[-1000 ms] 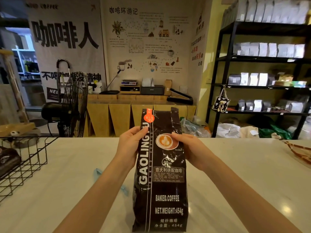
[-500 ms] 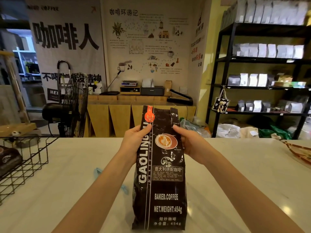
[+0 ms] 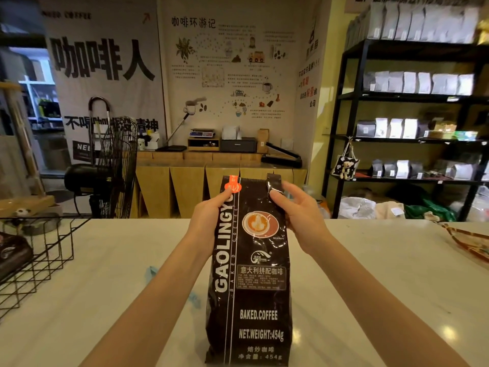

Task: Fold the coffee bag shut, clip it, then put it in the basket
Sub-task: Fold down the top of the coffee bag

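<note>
A tall black coffee bag [image 3: 251,287] with white lettering stands upright on the white counter, right in front of me. My left hand [image 3: 209,221] grips its upper left edge, thumb on the orange sticker. My right hand [image 3: 296,218] pinches the upper right corner, which bends forward. A light blue clip [image 3: 150,272] lies on the counter behind my left forearm, partly hidden. The black wire basket [image 3: 50,250] stands at the left edge of the counter.
A dark bag [image 3: 13,255] lies inside the basket. A patterned object [image 3: 471,242] pokes in at the counter's right edge. Beyond the counter stand a fan [image 3: 116,165], a wooden bench and black shelves [image 3: 412,115] with bags.
Both hands have slid up the bag toward its top edge. The right hand now pinches the top right corner and bends it forward.
</note>
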`<state>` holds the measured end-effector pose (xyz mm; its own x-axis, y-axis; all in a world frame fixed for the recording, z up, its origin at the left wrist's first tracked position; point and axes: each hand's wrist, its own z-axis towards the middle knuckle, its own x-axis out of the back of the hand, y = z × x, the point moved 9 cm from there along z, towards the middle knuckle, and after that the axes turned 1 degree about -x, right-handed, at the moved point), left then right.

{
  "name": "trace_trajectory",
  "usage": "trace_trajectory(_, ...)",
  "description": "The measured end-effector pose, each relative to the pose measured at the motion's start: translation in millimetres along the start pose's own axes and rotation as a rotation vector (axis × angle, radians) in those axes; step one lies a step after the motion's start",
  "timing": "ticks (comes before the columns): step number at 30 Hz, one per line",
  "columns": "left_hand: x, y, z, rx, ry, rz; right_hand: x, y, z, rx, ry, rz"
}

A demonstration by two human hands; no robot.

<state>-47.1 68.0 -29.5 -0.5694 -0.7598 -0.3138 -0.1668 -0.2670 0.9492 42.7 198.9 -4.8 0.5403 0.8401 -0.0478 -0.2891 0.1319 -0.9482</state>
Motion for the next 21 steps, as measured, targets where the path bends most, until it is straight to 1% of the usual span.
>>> trace_trajectory(3,-2,2,-3,-0.005,-0.015,0.007,-2,-15,-3,0.125,-0.083,0.005)
trace_trajectory(5,-5,5,-6,-0.023,-0.025,0.015,-3,-21,-6,0.152,-0.114,-0.055)
trace_trajectory(8,-4,17,-9,-0.176,-0.049,0.118,0,-21,-8,0.143,-0.126,-0.103)
trace_trajectory(10,-4,24,-18,-0.271,-0.108,0.203,1,-18,-9,0.124,-0.155,-0.096)
trace_trajectory(11,-7,26,-24,-0.304,-0.166,0.252,2,-17,-11,0.116,-0.174,-0.087)
trace_trajectory(13,-13,28,-34,-0.347,-0.263,0.380,1,-18,-15,0.113,-0.209,-0.086)
trace_trajectory(14,-12,30,-37,-0.364,-0.277,0.422,0,-20,-18,0.121,-0.227,-0.094)
trace_trajectory(16,-10,37,-42,-0.385,-0.267,0.438,-4,-28,-25,0.146,-0.260,-0.075)
trace_trajectory(21,-11,52,-57,-0.444,-0.296,0.387,-9,-45,-47,0.206,-0.310,-0.028)
